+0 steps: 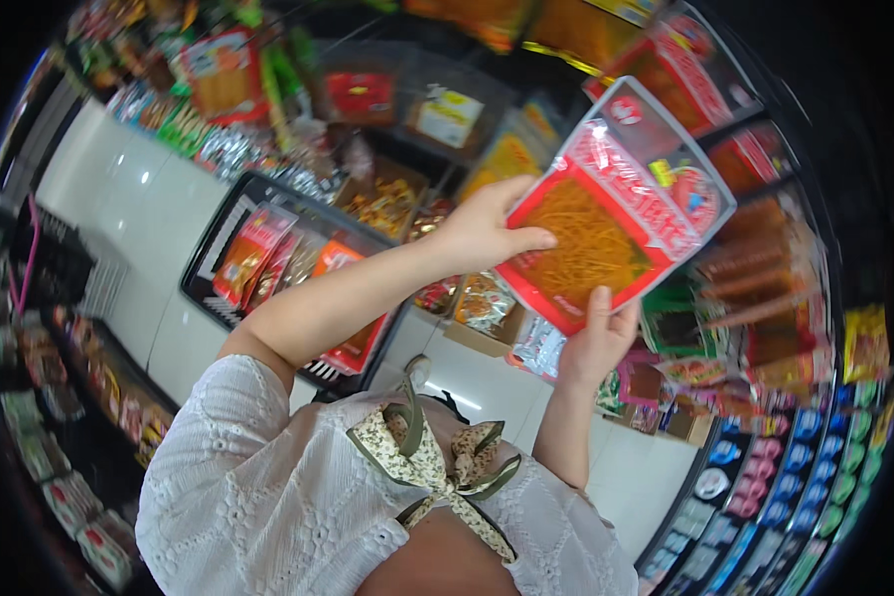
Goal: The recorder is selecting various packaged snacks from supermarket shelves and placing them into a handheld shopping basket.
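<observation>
A flat red snack packet [591, 233] with a clear window full of thin orange-brown strips is held up in front of me, tilted to the right. My left hand [492, 226] grips its left edge, thumb on the front face. At the bottom edge, my right hand [602, 338] pinches it with the thumb in front; the other fingers are mostly hidden behind. Below my left forearm stands a black shopping basket [201, 260] holding several packets, among them a red snack packet [253, 253] and an orange-red packet [356, 343].
Hanging packets [765, 278] fill the rack on the right, close to the held packet. Open cardboard boxes [482, 333] of wrapped snacks stand under the rack. Shelves with rows of round-lidded containers [795, 457] are at the lower right. Pale floor tiles [149, 209] show at left.
</observation>
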{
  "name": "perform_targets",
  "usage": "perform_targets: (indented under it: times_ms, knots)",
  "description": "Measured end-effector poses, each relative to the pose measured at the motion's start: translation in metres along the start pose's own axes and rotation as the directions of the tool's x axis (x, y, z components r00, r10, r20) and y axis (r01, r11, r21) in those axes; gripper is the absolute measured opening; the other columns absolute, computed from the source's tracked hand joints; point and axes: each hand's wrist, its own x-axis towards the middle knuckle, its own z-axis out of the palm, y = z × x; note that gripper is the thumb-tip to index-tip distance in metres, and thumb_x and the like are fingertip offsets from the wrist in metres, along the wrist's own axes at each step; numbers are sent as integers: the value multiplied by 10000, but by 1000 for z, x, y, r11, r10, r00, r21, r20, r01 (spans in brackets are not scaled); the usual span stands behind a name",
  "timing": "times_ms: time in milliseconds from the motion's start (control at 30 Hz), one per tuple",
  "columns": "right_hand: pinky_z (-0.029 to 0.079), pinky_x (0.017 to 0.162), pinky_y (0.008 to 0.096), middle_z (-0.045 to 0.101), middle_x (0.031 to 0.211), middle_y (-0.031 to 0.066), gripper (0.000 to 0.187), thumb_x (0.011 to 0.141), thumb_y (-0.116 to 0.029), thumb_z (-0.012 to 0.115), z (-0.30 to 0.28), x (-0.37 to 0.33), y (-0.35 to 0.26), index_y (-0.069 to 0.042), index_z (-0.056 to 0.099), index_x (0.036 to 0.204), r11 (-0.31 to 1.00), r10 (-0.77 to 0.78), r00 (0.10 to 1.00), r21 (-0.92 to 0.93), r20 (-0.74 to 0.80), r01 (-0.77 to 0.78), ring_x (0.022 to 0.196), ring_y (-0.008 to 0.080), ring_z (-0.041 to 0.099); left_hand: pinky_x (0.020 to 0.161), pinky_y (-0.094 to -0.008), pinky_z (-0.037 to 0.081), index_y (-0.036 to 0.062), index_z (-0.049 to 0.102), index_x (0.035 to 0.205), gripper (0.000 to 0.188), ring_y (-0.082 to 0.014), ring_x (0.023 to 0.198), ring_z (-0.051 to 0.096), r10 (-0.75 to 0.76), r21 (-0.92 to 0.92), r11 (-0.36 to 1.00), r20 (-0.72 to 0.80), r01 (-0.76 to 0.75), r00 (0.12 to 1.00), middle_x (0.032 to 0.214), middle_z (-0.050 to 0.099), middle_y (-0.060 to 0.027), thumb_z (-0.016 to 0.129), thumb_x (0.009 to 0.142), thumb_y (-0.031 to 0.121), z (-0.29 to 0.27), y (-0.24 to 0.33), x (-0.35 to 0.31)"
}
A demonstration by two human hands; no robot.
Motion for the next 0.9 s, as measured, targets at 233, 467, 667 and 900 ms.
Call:
perform_targets:
  times_ms: [233, 467, 667, 900]
  knots:
    - [422, 790, 255, 562, 1026, 69, 263, 848, -27, 492, 132, -95, 102, 2, 466, 1109, 906, 410, 687, -178, 600, -385, 899, 106, 534, 601, -228, 485, 2, 460, 1069, 361, -103, 714, 572, -158, 90, 970, -469, 225, 869, 892, 576, -60, 615, 743, 11, -184, -27, -170]
    - [448, 724, 243, 578, 987, 69, 232, 842, -42, 480, 238, -192, 190, -14, 495, 1072, 668, 675, 233, -445, 700, -596, 846, 113, 557, 864, -302, 408, 28, 395, 1208, 596, -209, 1009, 518, -48, 442, 750, -706, 492, 707, 1131, 524, -134, 673, 687, 112, -325, -60, -298]
    - [461, 631, 233, 574, 859, 40, 210, 829, -61, 487, 290, -223, 249, -30, 516, 1035, 444, 805, 57, -535, 591, -719, 720, 111, 552, 811, -342, 433, 76, 436, 1173, 553, -292, 918, 564, -130, 480, 573, -747, 664, 652, 1121, 522, -162, 666, 674, 127, -372, -49, -312]
    - [443, 779, 277, 551, 969, 80, 316, 793, -6, 486, 301, -227, 261, -11, 460, 1108, 265, 810, -3, -371, 586, -890, 868, 151, 535, 823, -358, 430, 105, 456, 1167, 511, -315, 973, 523, -28, 629, 334, -738, 702, 674, 1124, 490, -186, 653, 701, 178, -385, -84, -320]
